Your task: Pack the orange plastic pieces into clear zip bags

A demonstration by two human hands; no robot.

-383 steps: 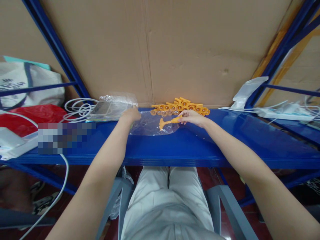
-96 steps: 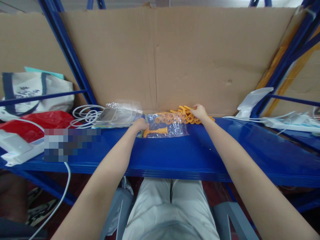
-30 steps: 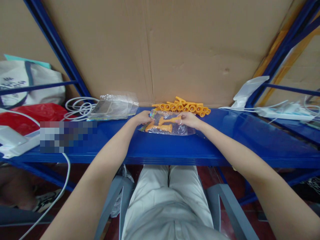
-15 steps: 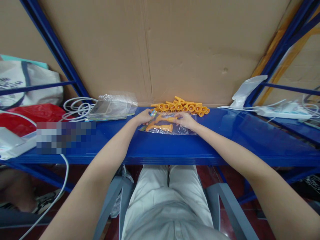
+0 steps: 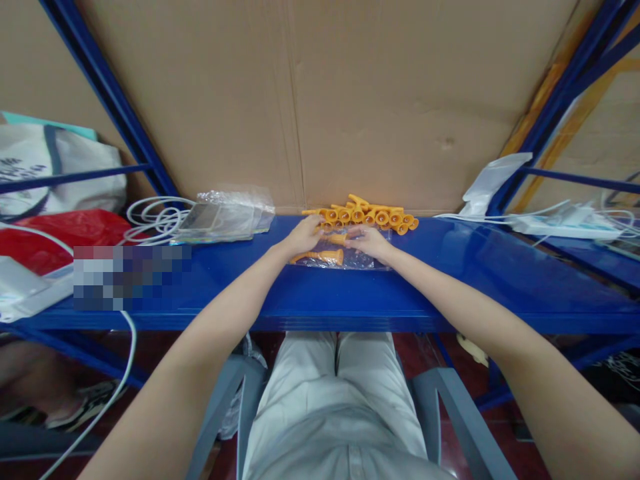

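A yellow horn-shaped piece [image 5: 336, 238] lies between my hands, over a clear plastic bag [image 5: 365, 261]. My right hand [image 5: 371, 243] has its thumb and fingers closed at the piece's flared end. Curled over the other end, my left hand [image 5: 304, 235] hides that end and whatever its fingers grip. Nearer to me, a second yellow horn [image 5: 327, 257] rests with the clear bag; whether it is inside cannot be made out. Just behind my hands sits a pile of similar yellow horns [image 5: 370, 215], most with flared mouths facing me.
The blue shelf [image 5: 225, 287] carries flat clear packets [image 5: 220, 220] and a coiled white cable [image 5: 157, 220] on the left. A red bag [image 5: 70, 233] lies farther left. On the right are a white plastic bag [image 5: 495, 183] and a power strip [image 5: 570, 230]. Cardboard [image 5: 300, 100] walls the back.
My left hand has moved right, from the bag's left end with its colourful patch onto the horn-shaped piece. My right hand stays nearly in place.
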